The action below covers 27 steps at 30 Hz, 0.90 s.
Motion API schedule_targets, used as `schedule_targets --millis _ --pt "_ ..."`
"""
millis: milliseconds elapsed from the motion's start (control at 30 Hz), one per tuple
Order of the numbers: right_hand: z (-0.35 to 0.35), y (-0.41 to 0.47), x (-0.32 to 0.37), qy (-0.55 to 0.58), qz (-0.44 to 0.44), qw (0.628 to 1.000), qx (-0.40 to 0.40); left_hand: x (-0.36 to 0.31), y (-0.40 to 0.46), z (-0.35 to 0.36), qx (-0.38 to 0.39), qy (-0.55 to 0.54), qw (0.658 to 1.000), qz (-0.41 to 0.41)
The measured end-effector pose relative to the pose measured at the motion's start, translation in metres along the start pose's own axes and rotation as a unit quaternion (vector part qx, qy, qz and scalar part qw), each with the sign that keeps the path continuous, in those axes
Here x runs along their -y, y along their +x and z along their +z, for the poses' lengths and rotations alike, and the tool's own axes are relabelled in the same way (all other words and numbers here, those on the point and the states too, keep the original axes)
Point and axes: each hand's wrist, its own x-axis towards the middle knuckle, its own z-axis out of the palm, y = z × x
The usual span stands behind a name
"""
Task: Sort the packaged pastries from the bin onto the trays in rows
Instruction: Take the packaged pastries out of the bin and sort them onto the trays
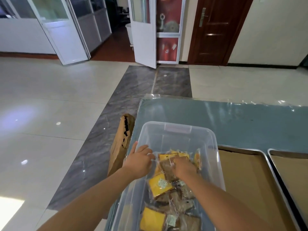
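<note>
Both hands were inside the clear plastic bin [168, 140], which stood at the near left corner of the grey-blue table [233, 120]. The packaged pastries [160, 185] lay heaped along the bin's floor from its middle toward the near end — flat, clear-wrapped squares, some showing a bright yellow face with a pale round label, others a dark brown slab (the wrap glinted and blurred the print).

The left hand [139, 161] reached over the bin's left wall, fingers loosely extended, their tips against the edge of a packet; whether it pinched the wrap could not be told. The right hand [182, 166] was down on the top of the heap, fingers curled into a brown packet [168, 170], seemingly gripping it.

To the right of the bin, along the table's near edge, lay two metal trays [273, 177] side by side, each lined with brown paper. A brown cardboard piece [121, 144] leaned at the table's left edge.
</note>
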Motion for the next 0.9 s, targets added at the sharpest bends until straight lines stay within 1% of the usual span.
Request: schedule_targets --millis 167,300,333,400,500,533,600,700,800,900 --pt "0.011 0.009 0.001 -0.044 0.03 0.998 0.02 -0.001 0.001 0.004 0.0 0.01 1.0 -0.004" --pt "0.011 0.01 -0.005 -0.021 0.046 0.999 0.0 -0.003 0.009 0.001 -0.008 0.019 1.0 0.001" --pt "0.009 0.009 -0.01 -0.012 0.053 0.998 -0.01 -0.005 0.013 -0.001 -0.008 0.029 1.0 0.006" --pt "-0.001 0.005 -0.018 -0.003 0.062 0.996 -0.058 -0.011 0.021 -0.004 -0.004 0.054 0.998 0.013" --pt "-0.008 0.006 -0.034 -0.002 0.093 0.989 -0.117 -0.03 0.033 -0.002 0.023 0.085 0.996 0.019" --pt "-0.01 0.006 -0.037 0.001 0.108 0.987 -0.118 -0.037 0.037 0.0 0.031 0.088 0.995 0.022" --pt "-0.01 0.008 -0.041 0.031 0.123 0.988 -0.093 -0.05 0.04 0.004 0.038 0.088 0.995 0.032" --pt "-0.002 0.008 -0.045 0.028 0.113 0.992 -0.055 -0.062 0.039 0.009 0.028 0.086 0.995 0.05" --pt "0.011 0.005 -0.05 0.073 0.091 0.992 -0.056 -0.065 0.033 0.007 0.045 0.086 0.994 0.059" --pt "0.015 0.004 -0.049 0.079 0.128 0.987 -0.057 -0.059 0.026 0.004 0.054 0.065 0.995 0.049"
